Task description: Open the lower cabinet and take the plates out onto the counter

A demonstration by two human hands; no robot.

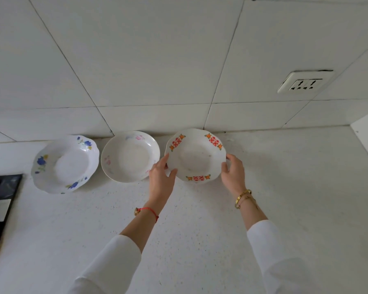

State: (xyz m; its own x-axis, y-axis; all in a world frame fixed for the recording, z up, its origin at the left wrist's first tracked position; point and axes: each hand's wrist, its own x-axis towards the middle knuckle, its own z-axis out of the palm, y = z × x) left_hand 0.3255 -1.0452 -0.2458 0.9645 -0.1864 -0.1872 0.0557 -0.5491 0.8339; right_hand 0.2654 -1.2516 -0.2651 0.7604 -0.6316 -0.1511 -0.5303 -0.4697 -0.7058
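- Hands first: the left hand (160, 177) grips the left rim of the red-patterned plate (197, 154), thumb over the edge and fingers curled against it.
- The right hand (232, 172) grips the same plate's right rim, fingers bent round the edge.
- That plate sits between the two hands, at the back of the white counter (189, 230) close to the tiled wall (157, 60); whether it rests fully on the surface cannot be told.
- Just left of it lies the pink-flowered plate (130, 155), its right edge near the left hand's fingers.
- Further left lies the blue-flowered plate (66, 164), beside the pink one.
- A red string bracelet (150, 212) circles the left wrist, gold bangles (243, 198) the right.
- A wall socket (304, 82) sits on the tiles to the upper right.
- A black hob edge (0, 200) shows at far left.
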